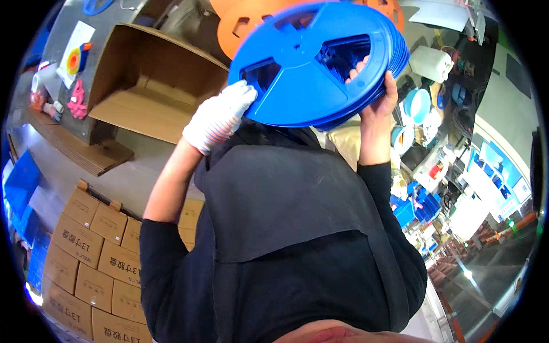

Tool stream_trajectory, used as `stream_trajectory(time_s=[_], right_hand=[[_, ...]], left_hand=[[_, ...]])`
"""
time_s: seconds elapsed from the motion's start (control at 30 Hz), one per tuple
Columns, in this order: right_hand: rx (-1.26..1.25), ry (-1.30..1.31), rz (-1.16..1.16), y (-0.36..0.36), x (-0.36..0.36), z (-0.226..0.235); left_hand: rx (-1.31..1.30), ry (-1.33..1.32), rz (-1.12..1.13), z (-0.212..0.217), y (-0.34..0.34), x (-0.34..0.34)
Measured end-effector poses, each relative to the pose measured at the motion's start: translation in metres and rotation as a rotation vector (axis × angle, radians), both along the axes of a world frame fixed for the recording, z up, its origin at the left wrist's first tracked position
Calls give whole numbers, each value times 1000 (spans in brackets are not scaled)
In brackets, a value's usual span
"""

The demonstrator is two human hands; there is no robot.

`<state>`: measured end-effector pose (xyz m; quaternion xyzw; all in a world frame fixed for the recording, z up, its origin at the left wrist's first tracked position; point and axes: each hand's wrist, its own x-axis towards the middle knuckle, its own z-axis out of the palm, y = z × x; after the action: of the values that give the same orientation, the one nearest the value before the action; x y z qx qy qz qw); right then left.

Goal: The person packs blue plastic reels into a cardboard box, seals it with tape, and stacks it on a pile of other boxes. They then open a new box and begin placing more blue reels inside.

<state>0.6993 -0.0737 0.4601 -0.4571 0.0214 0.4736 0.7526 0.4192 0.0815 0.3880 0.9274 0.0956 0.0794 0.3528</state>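
A stack of blue plastic reels is held up in front of me, tilted, its broad face with cut-out windows toward me. My left hand, in a white knitted glove, closes on the left rim of the front reel. My bare right hand grips the stack on the right, with fingertips showing in a window and another digit at the outer edge. Many thin rims are layered at that side. Orange reels lie beyond the blue ones, partly covered by them.
An open cardboard box stands at left, beside a grey table with a pink item on it. Stacked cartons fill the lower left. At right are a white jug, a light-blue basin and cluttered benches.
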Motion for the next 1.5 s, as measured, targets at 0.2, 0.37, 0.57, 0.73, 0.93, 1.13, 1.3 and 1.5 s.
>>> stream_trajectory(time_s=[0.2, 0.37, 0.57, 0.73, 0.93, 1.13, 1.3, 1.5], right_hand=[[-1, 43, 112, -31, -8, -8], [1, 63, 57, -57, -21, -3], [98, 107, 45, -63, -36, -6], [99, 122, 58, -64, -39, -8], [77, 149, 89, -65, -38, -12], [48, 166, 124, -62, -31, -6], [12, 128, 155, -57, -31, -2], [-13, 116, 180, -51, -35, 3]], left_hand=[[-1445, -274, 661, -1, -2, -63], [-1827, -435, 733, -26, -6, -97], [-1881, -394, 729, -26, -7, -107], [-1817, -313, 797, -8, 0, -107], [-1728, -343, 807, 0, 3, -109], [-1625, -330, 969, 13, -5, -137], [-1434, -208, 1128, -16, -3, -150], [-1147, 114, 1302, -177, 16, -99]])
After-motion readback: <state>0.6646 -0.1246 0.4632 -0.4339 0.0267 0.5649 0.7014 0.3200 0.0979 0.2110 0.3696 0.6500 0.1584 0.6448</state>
